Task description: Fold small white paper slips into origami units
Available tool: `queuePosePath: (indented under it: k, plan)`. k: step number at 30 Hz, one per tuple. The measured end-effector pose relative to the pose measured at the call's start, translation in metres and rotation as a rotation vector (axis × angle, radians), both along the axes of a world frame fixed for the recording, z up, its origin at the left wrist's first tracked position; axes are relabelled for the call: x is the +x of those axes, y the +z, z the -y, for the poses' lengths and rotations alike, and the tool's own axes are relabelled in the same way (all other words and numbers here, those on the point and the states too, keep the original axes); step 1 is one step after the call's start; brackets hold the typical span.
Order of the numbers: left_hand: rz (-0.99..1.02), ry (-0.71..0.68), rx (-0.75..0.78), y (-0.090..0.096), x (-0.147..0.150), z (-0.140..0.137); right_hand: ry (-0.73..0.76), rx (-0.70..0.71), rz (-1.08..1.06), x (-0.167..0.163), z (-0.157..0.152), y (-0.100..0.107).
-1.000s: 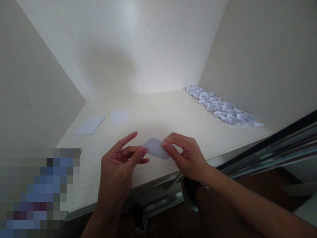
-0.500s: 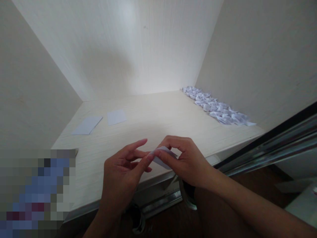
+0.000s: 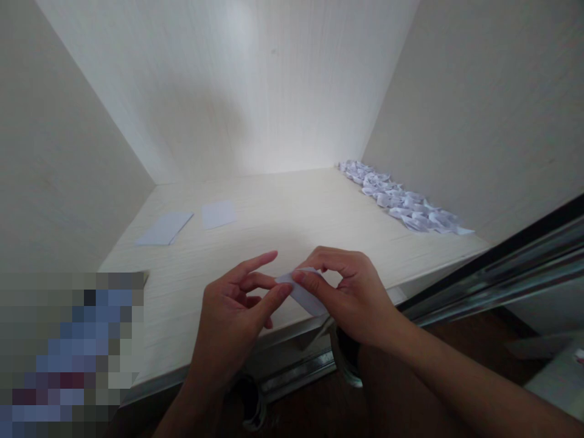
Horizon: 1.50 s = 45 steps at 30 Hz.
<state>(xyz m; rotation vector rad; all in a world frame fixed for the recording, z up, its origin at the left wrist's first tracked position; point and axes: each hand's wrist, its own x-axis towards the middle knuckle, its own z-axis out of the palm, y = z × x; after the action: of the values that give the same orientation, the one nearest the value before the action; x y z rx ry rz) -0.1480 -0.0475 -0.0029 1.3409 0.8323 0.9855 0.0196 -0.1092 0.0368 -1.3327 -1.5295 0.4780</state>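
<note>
A small folded piece of white paper [image 3: 310,301] is held above the front edge of the pale shelf. My right hand [image 3: 351,292] pinches it between thumb and fingers from the right. At the paper's left corner, my left hand [image 3: 241,304] grips with thumb and a finger, its index finger stretched out above. Farther back on the left lie a stack of white paper sheets [image 3: 165,229] and a single flat white sheet [image 3: 219,214]. Along the right wall runs a long pile of folded white paper pieces [image 3: 401,198].
The pale wooden shelf [image 3: 283,225] is enclosed by a back wall and two side walls. A dark metal-edged rail [image 3: 493,267] slants along the right. A pixelated patch [image 3: 73,353] hides the lower left. Below the shelf's edge, a dark floor shows.
Both hands and the paper have shifted slightly right in view, as has the whole scene. The paper is tilted a little differently, with more of its lower face showing.
</note>
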Motion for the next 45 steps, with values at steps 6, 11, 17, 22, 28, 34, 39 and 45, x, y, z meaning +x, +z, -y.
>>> queuePosePath:
  k: [6, 11, 17, 22, 28, 34, 39, 45]
  plan:
    - [-0.017, 0.023, 0.039, -0.001, 0.001, 0.001, -0.033, -0.014, -0.023, -0.001, -0.001, -0.001]
    - [-0.047, -0.016, 0.070, 0.003, -0.001, 0.004, 0.025, -0.104, -0.032, 0.001, 0.001, 0.002]
    - [-0.092, -0.036, 0.071, 0.005, 0.003, 0.011, 0.062, -0.105, -0.010, 0.006, 0.007, 0.004]
    - [-0.077, 0.014, 0.142, 0.000, 0.013, 0.015, -0.014, -0.077, 0.000, 0.007, 0.008, 0.003]
    - [-0.115, 0.028, 0.217, -0.005, 0.016, 0.016, -0.048, -0.020, -0.052, 0.007, 0.007, 0.001]
    - [-0.146, -0.001, 0.247, -0.005, 0.015, 0.014, -0.077, 0.002, -0.068, 0.006, 0.008, 0.001]
    - [-0.162, -0.083, 0.201, -0.007, 0.015, 0.014, -0.097, 0.026, -0.097, 0.006, 0.007, 0.003]
    - [-0.235, -0.245, 0.208, -0.012, 0.015, 0.017, -0.272, 0.105, -0.221, 0.015, 0.012, 0.015]
